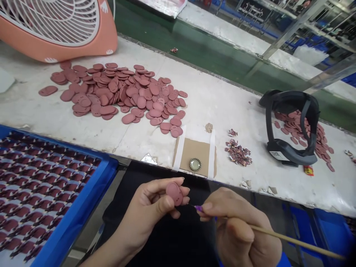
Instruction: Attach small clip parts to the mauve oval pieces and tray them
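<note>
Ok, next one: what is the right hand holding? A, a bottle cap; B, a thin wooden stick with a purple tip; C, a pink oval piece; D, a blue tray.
B. The right hand grips a thin wooden stick with a purple tip, while the pink oval piece is in the left hand.

Listed: one scuffed white desk [222, 92], with a peach electric fan [58, 26] on it; green floor [194, 37] lay beyond; aluminium rack uprights [294, 29] stood behind; blue plastic crates [330, 233] sat below.
</note>
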The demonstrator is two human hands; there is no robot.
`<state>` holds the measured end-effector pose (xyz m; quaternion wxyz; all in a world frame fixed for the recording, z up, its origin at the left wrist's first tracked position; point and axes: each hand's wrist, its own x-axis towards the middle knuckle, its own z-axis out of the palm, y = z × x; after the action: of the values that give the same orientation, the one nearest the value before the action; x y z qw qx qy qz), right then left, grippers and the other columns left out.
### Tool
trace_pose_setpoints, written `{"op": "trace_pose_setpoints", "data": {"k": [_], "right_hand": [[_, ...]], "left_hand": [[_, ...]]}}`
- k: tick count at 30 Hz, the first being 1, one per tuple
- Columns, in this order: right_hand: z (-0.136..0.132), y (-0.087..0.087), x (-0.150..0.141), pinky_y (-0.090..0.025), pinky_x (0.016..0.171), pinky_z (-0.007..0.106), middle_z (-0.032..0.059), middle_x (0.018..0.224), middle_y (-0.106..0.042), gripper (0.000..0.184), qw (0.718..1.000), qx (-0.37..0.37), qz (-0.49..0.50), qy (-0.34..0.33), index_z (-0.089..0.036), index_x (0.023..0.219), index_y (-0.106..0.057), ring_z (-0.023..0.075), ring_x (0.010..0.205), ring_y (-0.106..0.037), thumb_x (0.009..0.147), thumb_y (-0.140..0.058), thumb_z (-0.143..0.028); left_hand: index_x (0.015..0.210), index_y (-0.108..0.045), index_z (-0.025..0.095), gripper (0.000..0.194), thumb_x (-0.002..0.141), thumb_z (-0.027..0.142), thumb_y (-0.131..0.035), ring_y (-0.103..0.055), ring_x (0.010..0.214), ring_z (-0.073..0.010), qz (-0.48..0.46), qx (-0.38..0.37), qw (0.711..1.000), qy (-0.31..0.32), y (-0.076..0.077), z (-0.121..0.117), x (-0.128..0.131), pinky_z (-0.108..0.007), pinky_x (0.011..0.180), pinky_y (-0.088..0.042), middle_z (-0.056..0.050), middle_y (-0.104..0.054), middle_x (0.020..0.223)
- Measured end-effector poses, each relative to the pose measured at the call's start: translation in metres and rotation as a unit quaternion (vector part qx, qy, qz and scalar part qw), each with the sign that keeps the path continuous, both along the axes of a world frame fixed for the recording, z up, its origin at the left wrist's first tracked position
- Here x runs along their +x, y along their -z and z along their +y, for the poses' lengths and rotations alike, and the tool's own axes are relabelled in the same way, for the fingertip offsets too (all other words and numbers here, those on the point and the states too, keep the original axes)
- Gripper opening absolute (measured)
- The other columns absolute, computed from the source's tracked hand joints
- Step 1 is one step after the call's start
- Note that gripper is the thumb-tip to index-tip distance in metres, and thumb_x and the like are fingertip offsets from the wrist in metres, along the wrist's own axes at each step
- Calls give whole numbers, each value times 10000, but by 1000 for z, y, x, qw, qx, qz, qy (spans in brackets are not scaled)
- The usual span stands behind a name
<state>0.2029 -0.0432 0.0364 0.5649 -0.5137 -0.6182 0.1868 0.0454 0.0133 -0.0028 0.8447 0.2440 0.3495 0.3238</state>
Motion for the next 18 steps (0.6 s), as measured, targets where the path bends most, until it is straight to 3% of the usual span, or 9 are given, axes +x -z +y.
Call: {"op": "trace_pose_setpoints", "data": {"k": [7, 13, 18], "right_hand": [[5, -3, -5, -545, 651, 200, 37, 827, -673, 282, 998, -20, 12, -58, -116, 997, -632, 93, 729, -645, 1059, -442, -314], [7, 0, -7, -546, 709, 201, 36, 840, -671, 267, 997, -29, 4, -75, -109, 1010, -626, 93, 768, -640, 1059, -443, -297], [6, 1, -8, -550, 685, 216, 35, 828, -675, 260, 996, -34, 3, -77, -123, 1013, -627, 103, 751, -643, 1059, -441, -299]], "left_hand": [[958, -807, 282, 232, 731, 324, -824, -756, 754, -164, -32, 17, 999, 8, -2, 2, -1, -166, 631, -584, -42, -823, 863], [959, -806, 263, 247, 723, 332, -829, -707, 638, -109, -42, 25, 999, -5, -1, 1, -2, -148, 599, -568, -27, -822, 852], [982, -801, 270, 245, 742, 319, -816, -700, 635, -104, -46, 34, 998, 3, 3, 1, -5, -160, 613, -574, -25, -820, 869]]}}
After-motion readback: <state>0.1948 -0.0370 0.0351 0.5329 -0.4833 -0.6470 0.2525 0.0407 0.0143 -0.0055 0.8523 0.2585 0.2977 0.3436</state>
